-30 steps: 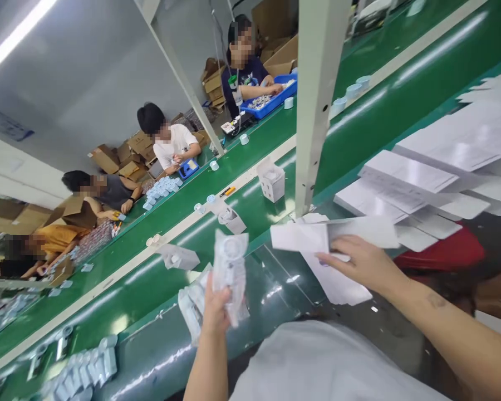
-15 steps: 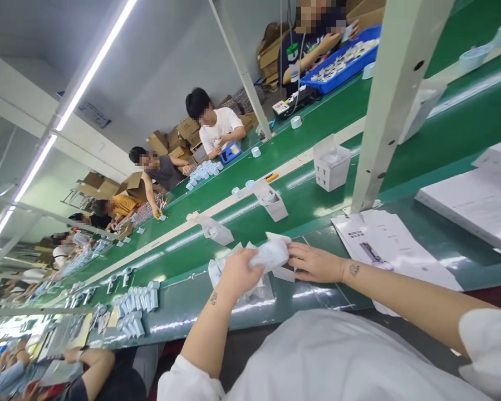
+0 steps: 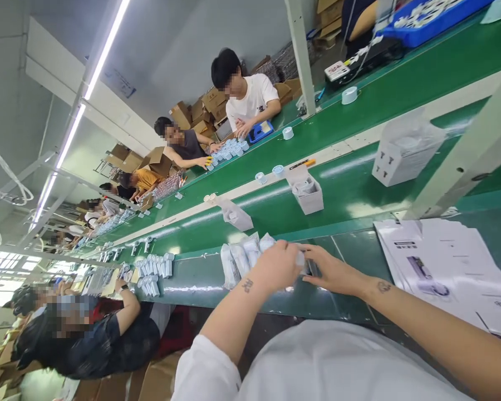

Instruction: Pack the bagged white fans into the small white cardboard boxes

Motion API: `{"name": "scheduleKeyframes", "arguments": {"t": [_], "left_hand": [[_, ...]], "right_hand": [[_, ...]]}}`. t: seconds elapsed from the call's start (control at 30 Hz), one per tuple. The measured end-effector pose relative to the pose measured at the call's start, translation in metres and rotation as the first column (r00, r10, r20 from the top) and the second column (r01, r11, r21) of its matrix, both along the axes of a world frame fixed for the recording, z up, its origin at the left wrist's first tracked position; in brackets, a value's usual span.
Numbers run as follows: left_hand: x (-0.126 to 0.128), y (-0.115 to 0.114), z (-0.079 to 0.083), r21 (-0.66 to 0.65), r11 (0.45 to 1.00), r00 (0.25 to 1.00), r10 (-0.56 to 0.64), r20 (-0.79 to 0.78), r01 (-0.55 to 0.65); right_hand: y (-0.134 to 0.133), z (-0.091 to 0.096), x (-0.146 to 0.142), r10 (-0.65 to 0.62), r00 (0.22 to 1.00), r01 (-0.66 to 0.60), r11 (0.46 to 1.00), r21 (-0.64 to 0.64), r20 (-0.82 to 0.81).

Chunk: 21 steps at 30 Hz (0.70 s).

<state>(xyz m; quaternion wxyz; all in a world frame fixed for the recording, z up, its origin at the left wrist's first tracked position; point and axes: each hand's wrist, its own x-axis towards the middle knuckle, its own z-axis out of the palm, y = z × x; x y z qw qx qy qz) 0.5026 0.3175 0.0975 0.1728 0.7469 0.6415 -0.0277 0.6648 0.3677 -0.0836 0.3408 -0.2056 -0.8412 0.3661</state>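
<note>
My left hand (image 3: 280,266) is closed around a plastic-wrapped pale piece (image 3: 300,260), most of it hidden by my fingers. Facing it, my right hand (image 3: 332,268) curves its thumb and fingers around a small white box, which is largely covered by both hands. Just left of my left hand, several pale-blue pieces in clear bags (image 3: 236,260) lie side by side on the dark green bench (image 3: 196,273).
Beyond the bench runs a green belt carrying open white boxes (image 3: 311,197) and a bagged box (image 3: 401,159). Printed sheets (image 3: 438,273) lie right, near a metal post (image 3: 455,167). Blue-grey parts (image 3: 154,267) stand left. Co-workers sit across the belt and at left.
The view has swung left and closer. My left hand has brought the wrapped piece from above the bench down toward the box at my right hand. The bagged pieces are now less covered.
</note>
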Motion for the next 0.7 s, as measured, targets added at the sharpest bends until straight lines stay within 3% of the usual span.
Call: {"name": "scheduleKeyframes", "arguments": {"t": [0.17,0.3,0.37,0.43,0.47,0.5,0.53,0.57,0.6,0.63,0.67,0.7], "left_hand": [[0.009,-0.024,-0.030,-0.066,0.993,0.976,-0.111,-0.187,0.100],[0.005,-0.029,-0.037,0.019,0.990,0.988,-0.142,-0.064,0.143],[-0.010,-0.039,-0.034,0.027,0.986,0.985,-0.164,0.061,0.163],[-0.041,-0.055,-0.031,0.119,0.992,0.966,-0.074,0.248,0.045],[-0.062,-0.066,-0.032,0.198,0.973,0.931,0.041,0.362,-0.120],[-0.086,-0.077,-0.034,0.267,0.897,0.856,0.194,0.480,-0.353],[-0.111,-0.088,-0.040,0.288,0.747,0.726,0.355,0.589,-0.599],[-0.135,-0.098,-0.048,0.253,0.539,0.549,0.508,0.664,-0.804],[-0.158,-0.107,-0.060,0.173,0.359,0.374,0.628,0.682,-0.917],[-0.177,-0.113,-0.074,0.073,0.256,0.241,0.722,0.649,-0.964],[-0.192,-0.118,-0.090,-0.026,0.231,0.174,0.795,0.581,-0.972],[-0.201,-0.121,-0.107,-0.125,0.261,0.166,0.849,0.502,-0.957]], "right_hand": [[0.002,0.006,0.003,0.049,0.999,-0.051,0.993,-0.111,-0.018],[0.004,0.007,0.000,-0.073,0.992,0.094,0.968,-0.232,0.100],[0.006,0.014,-0.003,-0.096,0.984,0.127,0.969,-0.212,0.149],[0.011,0.030,-0.012,-0.048,0.986,0.075,0.984,-0.163,0.159],[0.014,0.041,-0.021,-0.020,0.985,0.046,0.988,-0.150,0.169],[0.018,0.055,-0.034,0.003,0.983,0.025,0.988,-0.150,0.183],[0.023,0.070,-0.051,0.023,0.981,0.008,0.987,-0.160,0.194],[0.028,0.084,-0.073,0.047,0.981,-0.014,0.985,-0.171,0.190],[0.034,0.098,-0.100,0.077,0.983,-0.047,0.983,-0.179,0.166],[0.040,0.109,-0.133,0.120,0.986,-0.097,0.979,-0.182,0.117],[0.046,0.116,-0.169,0.170,0.984,-0.159,0.972,-0.172,0.051],[0.053,0.120,-0.209,0.218,0.976,-0.217,0.962,-0.164,-0.014]]}}
